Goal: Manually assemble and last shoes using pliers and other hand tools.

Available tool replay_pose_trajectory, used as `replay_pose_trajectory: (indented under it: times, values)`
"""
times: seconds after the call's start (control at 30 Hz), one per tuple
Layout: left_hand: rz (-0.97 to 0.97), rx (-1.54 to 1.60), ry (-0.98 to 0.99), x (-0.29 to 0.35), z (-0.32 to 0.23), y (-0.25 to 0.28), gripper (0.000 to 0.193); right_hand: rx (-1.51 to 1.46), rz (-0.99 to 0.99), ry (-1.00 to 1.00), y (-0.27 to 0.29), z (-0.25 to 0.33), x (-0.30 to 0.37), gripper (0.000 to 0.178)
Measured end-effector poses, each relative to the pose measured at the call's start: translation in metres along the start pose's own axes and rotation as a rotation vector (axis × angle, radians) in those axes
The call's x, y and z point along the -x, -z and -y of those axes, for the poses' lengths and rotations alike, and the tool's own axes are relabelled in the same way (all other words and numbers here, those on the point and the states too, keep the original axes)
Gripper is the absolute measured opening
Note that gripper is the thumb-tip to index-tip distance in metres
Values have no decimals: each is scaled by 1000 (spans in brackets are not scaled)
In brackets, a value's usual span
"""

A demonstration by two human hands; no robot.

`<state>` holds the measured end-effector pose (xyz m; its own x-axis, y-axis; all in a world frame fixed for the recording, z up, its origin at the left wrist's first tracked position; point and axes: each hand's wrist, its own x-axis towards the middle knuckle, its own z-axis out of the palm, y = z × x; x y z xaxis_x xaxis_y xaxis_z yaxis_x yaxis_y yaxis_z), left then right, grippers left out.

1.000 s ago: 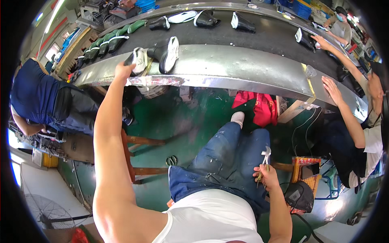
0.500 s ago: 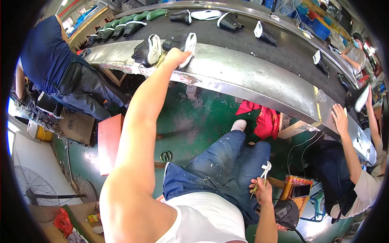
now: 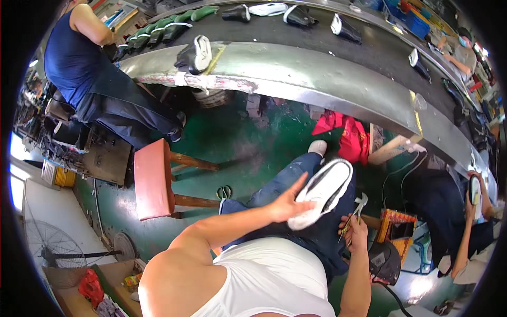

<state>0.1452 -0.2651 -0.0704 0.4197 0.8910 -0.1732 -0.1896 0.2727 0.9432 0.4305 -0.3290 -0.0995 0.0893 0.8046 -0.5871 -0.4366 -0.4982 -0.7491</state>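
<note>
Above my lap, my left hand (image 3: 288, 206) grips a shoe (image 3: 334, 179), its white underside and pale rim turned up and its dark upper mostly hidden. My thumb is spread along one edge while the other fingers go out of sight beneath it. Close by on the right, my right hand (image 3: 357, 233) is closed round a pair of lasting pliers (image 3: 361, 202), whose pale jaws point up, apart from the shoe. Another black shoe with a white underside (image 3: 202, 54) rests on the metal ledge (image 3: 274, 66) beyond me.
A dark conveyor belt (image 3: 369, 58) carries several shoes behind the ledge. On my left stand a pink-topped stool (image 3: 153, 179) and a person in dark blue (image 3: 79, 58). Scissors (image 3: 224, 192) lie near the stool's leg. At right, another person's hand (image 3: 470, 203) holds a shoe.
My left hand has lifted one of the two shoes off the ledge and brought it back over my lap, underside up. My right hand still holds the pliers.
</note>
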Motion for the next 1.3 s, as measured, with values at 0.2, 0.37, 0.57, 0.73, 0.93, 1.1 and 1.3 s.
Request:
replay_pose_trajectory:
  times: [0.2, 0.37, 0.57, 0.73, 0.93, 1.1, 1.3]
  values:
    - [361, -1234, 410, -30, -55, -33, 90, -107, 57, 84, -12, 26, 38, 34]
    - [241, -1067, -145, -117, -1, -32, 93, 178, 15, 15, -11, 14, 59, 27]
    - [430, -663, 337, -144, 4, -54, 65, 536, -5, 102, -19, 14, 91, 25]
    - [434, -428, -86, -89, -30, -16, 63, 641, 144, 150, -44, 30, 110, 32]
    - [388, -457, -359, -47, -49, 0, 81, 622, 348, 65, -63, 39, 108, 38]
    - [349, -552, -363, -33, -59, 10, 70, 217, 455, -7, -83, 49, 107, 33]
    - [279, -677, -319, -27, -58, 18, 53, 78, 465, -401, -93, 72, 96, 22]
